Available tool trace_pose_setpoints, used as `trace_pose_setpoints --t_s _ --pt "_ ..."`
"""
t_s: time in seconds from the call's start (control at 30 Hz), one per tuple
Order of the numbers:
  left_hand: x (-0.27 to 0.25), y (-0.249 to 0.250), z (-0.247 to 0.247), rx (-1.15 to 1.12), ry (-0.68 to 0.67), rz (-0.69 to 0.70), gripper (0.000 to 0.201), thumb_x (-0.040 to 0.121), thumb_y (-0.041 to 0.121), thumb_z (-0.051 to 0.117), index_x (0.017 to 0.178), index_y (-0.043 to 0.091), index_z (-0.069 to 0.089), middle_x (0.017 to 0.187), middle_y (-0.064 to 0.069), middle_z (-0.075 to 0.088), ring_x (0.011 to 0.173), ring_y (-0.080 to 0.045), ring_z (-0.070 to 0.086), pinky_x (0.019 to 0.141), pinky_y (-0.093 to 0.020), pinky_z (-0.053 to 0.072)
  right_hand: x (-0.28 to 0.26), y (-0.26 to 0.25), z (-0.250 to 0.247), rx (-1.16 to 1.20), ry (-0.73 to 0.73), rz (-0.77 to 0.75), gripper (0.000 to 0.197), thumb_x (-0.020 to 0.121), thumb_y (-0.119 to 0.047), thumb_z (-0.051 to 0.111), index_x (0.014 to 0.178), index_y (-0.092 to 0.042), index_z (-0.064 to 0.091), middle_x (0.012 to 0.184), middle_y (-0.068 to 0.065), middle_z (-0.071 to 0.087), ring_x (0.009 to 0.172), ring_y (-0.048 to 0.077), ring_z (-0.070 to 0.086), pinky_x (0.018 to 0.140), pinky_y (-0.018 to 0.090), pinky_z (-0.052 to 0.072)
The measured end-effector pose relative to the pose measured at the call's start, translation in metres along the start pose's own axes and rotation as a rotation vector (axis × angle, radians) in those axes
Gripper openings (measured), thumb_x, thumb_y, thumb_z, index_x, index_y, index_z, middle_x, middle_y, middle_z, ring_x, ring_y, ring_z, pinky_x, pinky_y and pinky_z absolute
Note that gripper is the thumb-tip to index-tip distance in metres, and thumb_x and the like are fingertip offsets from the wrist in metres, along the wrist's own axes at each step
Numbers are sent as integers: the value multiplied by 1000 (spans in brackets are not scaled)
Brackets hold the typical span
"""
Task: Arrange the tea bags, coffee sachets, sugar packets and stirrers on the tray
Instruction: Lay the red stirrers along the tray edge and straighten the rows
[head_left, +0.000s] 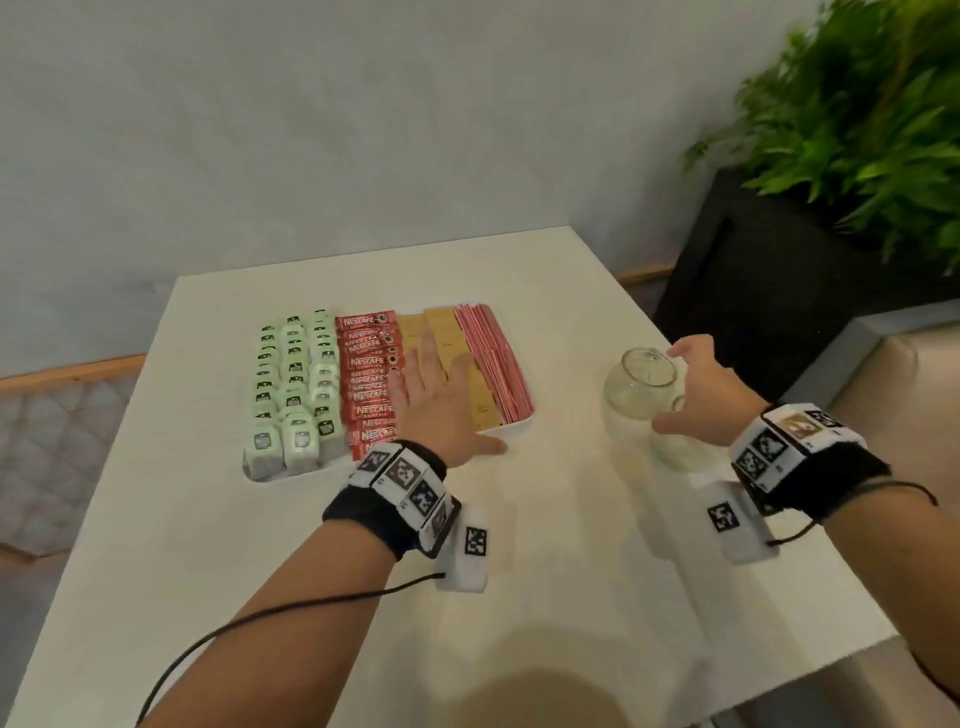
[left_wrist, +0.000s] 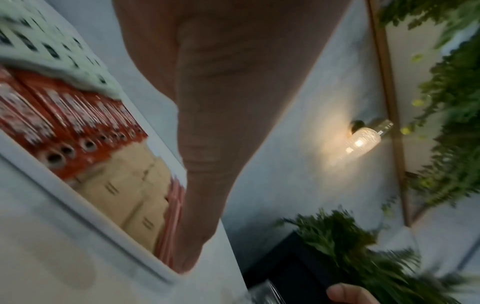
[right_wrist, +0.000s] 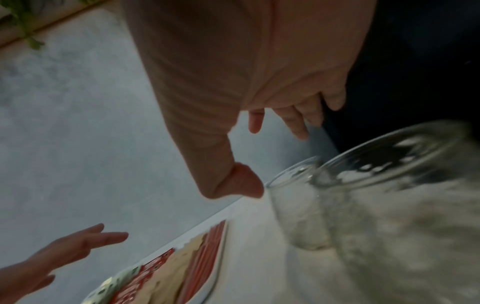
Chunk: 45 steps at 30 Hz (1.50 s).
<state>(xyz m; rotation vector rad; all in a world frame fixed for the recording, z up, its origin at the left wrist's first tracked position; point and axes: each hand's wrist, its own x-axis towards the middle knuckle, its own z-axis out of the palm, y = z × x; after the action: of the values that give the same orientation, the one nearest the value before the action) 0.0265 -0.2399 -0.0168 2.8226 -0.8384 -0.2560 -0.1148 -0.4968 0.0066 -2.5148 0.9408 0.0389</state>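
Observation:
A white tray (head_left: 521, 422) on the table holds rows of green tea bags (head_left: 296, 384), red coffee sachets (head_left: 366, 364), brown sugar packets (head_left: 441, 325) and pink stirrers (head_left: 501, 358). My left hand (head_left: 436, 400) is spread flat over the brown packets and sachets, fingers straight, thumb tip by the tray's near right corner; whether the palm touches them I cannot tell. In the left wrist view the sachets (left_wrist: 64, 127) and brown packets (left_wrist: 130, 189) lie beside that hand (left_wrist: 207, 144). My right hand (head_left: 706, 384) is open with spread fingers beside a round glass jar (head_left: 641, 387), holding nothing.
A smaller clear glass (head_left: 675, 441) stands just in front of the jar, under my right thumb (right_wrist: 241, 185). A black planter (head_left: 769, 291) with a green plant stands off the table's right side. The wall runs close behind the table's far edge (head_left: 363, 254).

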Motion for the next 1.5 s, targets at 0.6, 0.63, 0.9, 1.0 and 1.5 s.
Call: trace_pose_setpoints --t_s 0.6,0.63,0.9,1.0,1.5 --pt "-30 130 57 -494 -269 175 97 70 51 80 147 23 28 143 0 44 126 -20 49 102 -41 44 -13 23 8 185 -184 15 53 90 -39 62 134 -20 40 113 4 64 92 18 68 83 36 56" --pt "-29 128 59 -490 -253 154 91 72 51 78 145 23 30 140 1 49 122 -20 52 98 -39 45 -9 24 8 130 -156 -25 54 89 -40 63 135 -21 42 122 4 61 101 18 64 89 35 53" --pt "-17 97 55 -467 -71 129 79 76 51 77 138 27 36 135 4 57 115 -18 58 85 -30 44 44 20 3 -296 -80 -207 98 76 -20 79 152 -28 17 157 4 20 139 30 26 110 44 36" --pt "-9 77 41 -486 40 129 79 76 51 77 139 27 37 132 5 59 114 -16 59 88 -32 49 62 15 3 -417 -132 -197 100 79 -20 77 153 -27 11 155 5 24 138 31 26 107 46 38" --pt "50 -5 2 -667 219 39 82 56 70 73 124 35 44 115 17 56 101 -6 59 87 -32 56 159 -94 47 -109 -58 -154 87 75 -31 81 144 -11 32 143 9 32 123 30 49 101 40 43"
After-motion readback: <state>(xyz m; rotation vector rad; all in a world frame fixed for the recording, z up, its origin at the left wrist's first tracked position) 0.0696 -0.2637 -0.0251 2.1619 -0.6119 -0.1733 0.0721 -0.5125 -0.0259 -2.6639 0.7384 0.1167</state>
